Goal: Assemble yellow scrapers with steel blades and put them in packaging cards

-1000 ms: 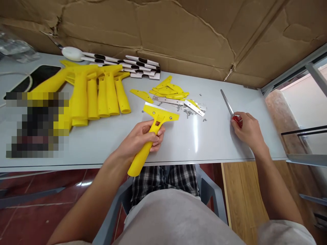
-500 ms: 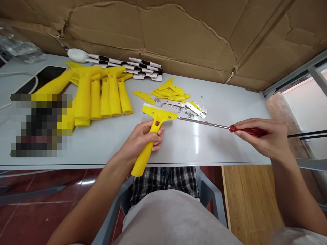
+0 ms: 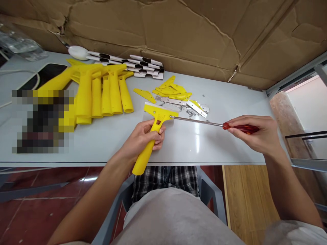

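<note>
My left hand (image 3: 143, 137) grips the handle of a yellow scraper (image 3: 159, 114) lying on the grey table (image 3: 102, 136), its wide head with a metal blade pointing away from me. My right hand (image 3: 258, 131) holds a red-handled screwdriver (image 3: 199, 121) by the handle. The long steel shaft runs left and its tip touches the right side of the scraper's head.
A row of yellow scraper handles (image 3: 102, 92) lies at the left. Yellow cover plates (image 3: 170, 90), metal blades (image 3: 194, 107) and small screws (image 3: 189, 113) sit behind the scraper. Black-and-white packs (image 3: 143, 66) lie against the cardboard wall (image 3: 178, 30). A phone (image 3: 43, 75) is far left.
My right hand picked the screwdriver up from the table at the right, swung it round and brought its tip to the scraper's head. The left hand stayed on the scraper.
</note>
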The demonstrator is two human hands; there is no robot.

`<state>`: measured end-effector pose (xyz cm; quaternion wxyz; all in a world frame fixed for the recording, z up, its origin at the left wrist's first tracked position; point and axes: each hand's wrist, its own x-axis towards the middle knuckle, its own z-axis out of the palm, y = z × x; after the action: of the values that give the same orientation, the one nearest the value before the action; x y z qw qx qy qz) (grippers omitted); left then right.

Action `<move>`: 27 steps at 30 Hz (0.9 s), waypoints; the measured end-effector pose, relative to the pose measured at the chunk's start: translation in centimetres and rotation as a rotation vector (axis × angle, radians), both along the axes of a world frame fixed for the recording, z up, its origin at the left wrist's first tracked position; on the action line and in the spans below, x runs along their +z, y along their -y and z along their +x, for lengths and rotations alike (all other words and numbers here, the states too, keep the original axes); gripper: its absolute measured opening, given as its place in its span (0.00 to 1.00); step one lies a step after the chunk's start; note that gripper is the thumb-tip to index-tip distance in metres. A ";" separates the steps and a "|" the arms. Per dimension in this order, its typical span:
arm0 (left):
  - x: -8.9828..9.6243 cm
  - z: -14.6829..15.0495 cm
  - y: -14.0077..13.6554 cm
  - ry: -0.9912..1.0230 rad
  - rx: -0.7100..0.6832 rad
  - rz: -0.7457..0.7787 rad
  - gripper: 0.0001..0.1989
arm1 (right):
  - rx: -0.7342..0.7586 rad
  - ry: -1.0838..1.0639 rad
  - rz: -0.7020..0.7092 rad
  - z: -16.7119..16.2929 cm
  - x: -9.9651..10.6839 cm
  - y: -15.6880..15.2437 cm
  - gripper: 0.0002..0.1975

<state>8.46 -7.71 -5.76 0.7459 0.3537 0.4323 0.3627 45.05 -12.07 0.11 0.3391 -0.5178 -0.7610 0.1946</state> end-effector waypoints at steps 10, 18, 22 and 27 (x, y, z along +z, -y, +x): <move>0.9 0.5 0.0 -0.052 -0.008 0.003 0.12 | 0.012 0.090 0.051 -1.0 1.4 0.4 0.06; 0.5 0.6 0.2 -0.047 0.010 0.034 0.10 | 0.013 0.276 0.133 -2.0 4.4 0.7 0.05; 0.5 0.7 0.2 -0.075 0.034 0.045 0.10 | 0.016 0.312 0.158 -2.6 5.4 0.3 0.06; 0.4 1.0 0.3 -0.107 0.030 0.097 0.09 | 0.057 0.483 0.271 -3.4 7.2 -0.1 0.05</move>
<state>9.49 -8.04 -5.37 0.6984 0.4017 0.4586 0.3749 41.68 -11.99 7.28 0.2085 -0.4773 -0.8532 -0.0283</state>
